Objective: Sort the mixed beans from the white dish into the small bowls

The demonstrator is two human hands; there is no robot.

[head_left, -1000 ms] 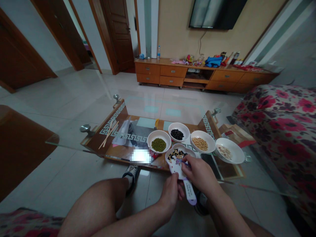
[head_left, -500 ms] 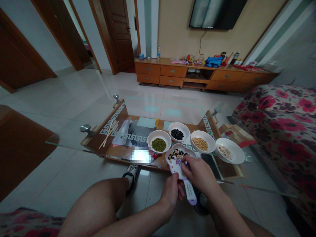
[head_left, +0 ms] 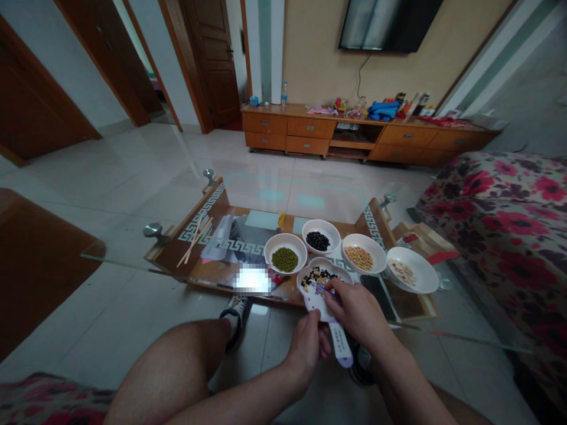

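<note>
My left hand [head_left: 309,339] is closed on the near edge of a white flower-shaped dish [head_left: 313,301] with a lilac-edged handle. Mixed black, yellowish and pale beans are in the dish, mostly toward its far side. My right hand [head_left: 359,310] pinches thin bluish-purple tweezers [head_left: 326,291], their tips down among the beans; whether they grip one is too small to tell. Around the dish stand a bowl of green mung beans [head_left: 273,244], a bowl of black beans [head_left: 319,225], a bowl of soybeans [head_left: 377,251] and a bowl of pale flat pieces [head_left: 424,276].
The bowls stand on a glass-topped coffee table [head_left: 248,247]. Chopsticks [head_left: 194,241] lie crossed at its left, and a dark phone-like slab [head_left: 376,293] is at the right. A brown paper bag [head_left: 423,236] sits beyond the rightmost bowl. A blurred bright patch [head_left: 252,279] covers the front edge.
</note>
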